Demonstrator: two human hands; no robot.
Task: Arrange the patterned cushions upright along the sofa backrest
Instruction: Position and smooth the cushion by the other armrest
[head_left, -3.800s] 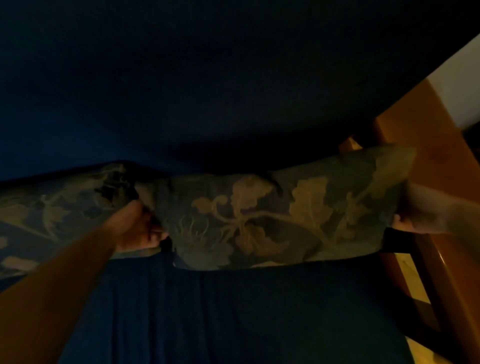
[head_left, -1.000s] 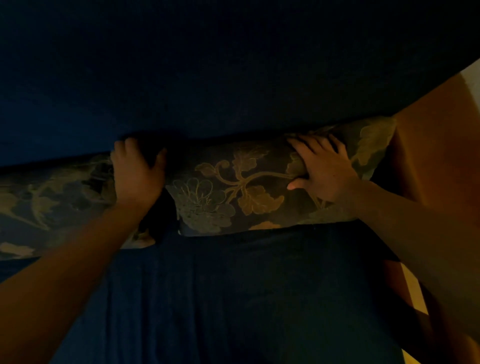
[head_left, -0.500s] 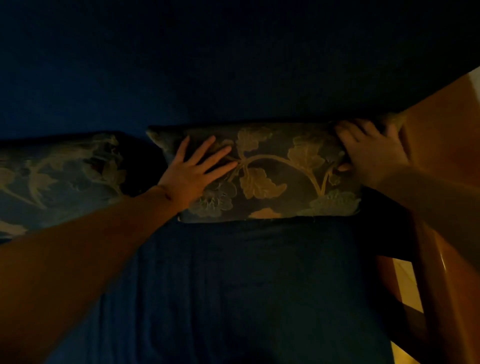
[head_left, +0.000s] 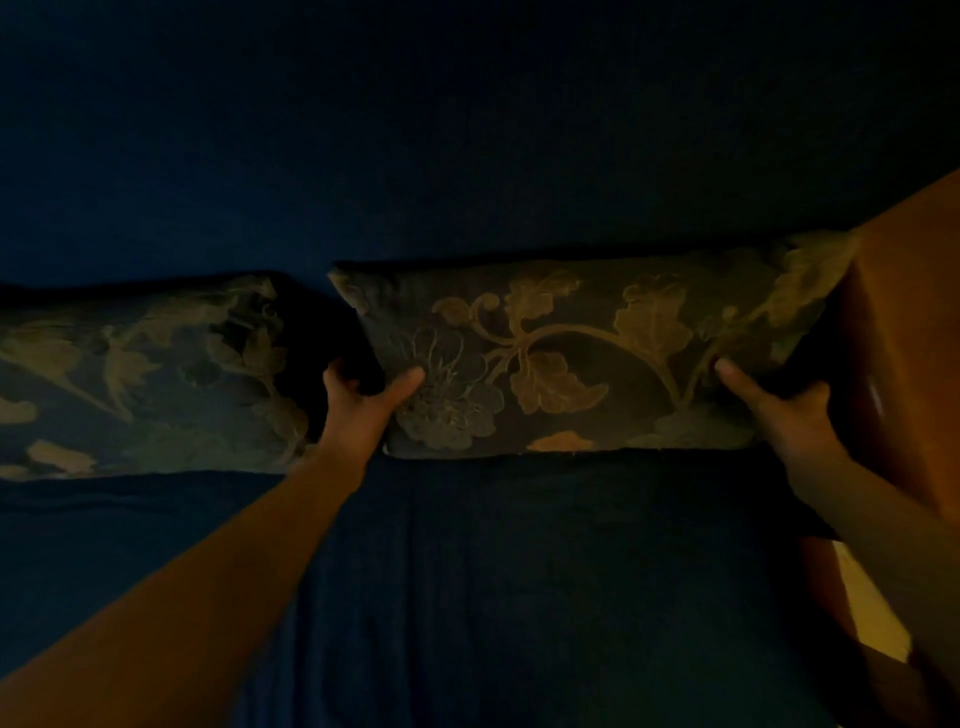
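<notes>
Head view, dim light: a floral patterned cushion (head_left: 571, 358) stands on its long edge on the dark blue sofa seat (head_left: 519, 571), its back against the blue backrest (head_left: 467, 156) and its right end pressed up to the wooden armrest (head_left: 904, 338). The left hand (head_left: 358, 410) grips the cushion's lower left end, thumb laid across the front face over the flower motif and the other fingers curled round behind the edge (only their tips show, in shadow). The right hand (head_left: 784, 415) holds the lower right end the same way, thumb on the front, the rest wrapped round the side next to the armrest. Holding both ends low like this looks meant to square the cushion and seat its bottom edge into the crease where seat meets backrest, so it stays up when released. A second patterned cushion (head_left: 140, 379) already leans against the backrest to the left, apart from the first by a dark gap where the left hand sits. Judging by this, the right-hand cushion is near its final place; what likely remains is letting go without tipping it forward, and perhaps closing that gap so the two stand side by side
</notes>
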